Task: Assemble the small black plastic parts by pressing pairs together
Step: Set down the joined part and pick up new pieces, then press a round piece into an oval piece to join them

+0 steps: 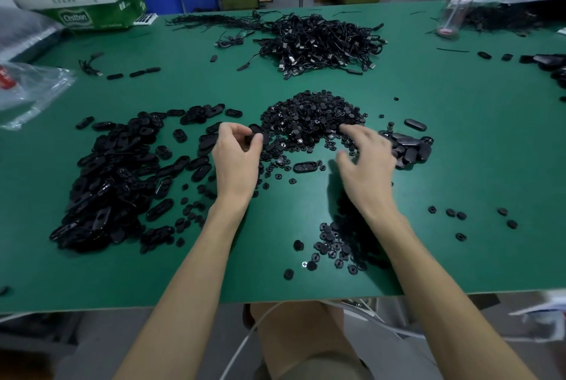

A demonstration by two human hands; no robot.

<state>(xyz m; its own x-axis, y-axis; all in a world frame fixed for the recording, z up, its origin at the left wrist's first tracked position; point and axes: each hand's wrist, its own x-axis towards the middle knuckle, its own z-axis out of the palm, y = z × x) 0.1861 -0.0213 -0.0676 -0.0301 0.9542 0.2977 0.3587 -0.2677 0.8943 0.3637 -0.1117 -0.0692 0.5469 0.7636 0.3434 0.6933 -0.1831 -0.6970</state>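
Note:
My left hand (235, 156) pinches a small black oval part (254, 131) between thumb and fingers, at the left edge of the heap of small round black parts (312, 116). My right hand (366, 159) hovers with fingers spread over the heap's right edge, holding nothing. One oval shell (304, 167) lies open side up between my hands. A big pile of black oval shells (113, 183) spreads to the left. A small stack of oval pieces (410, 148) sits just right of my right hand.
The green table (459, 134) carries a tangle of black cables (321, 42) at the back centre. Round parts (337, 248) are scattered near the front edge. A clear bottle (453, 8) stands back right, a cardboard box (82, 8) back left, plastic bags (27, 85) at left.

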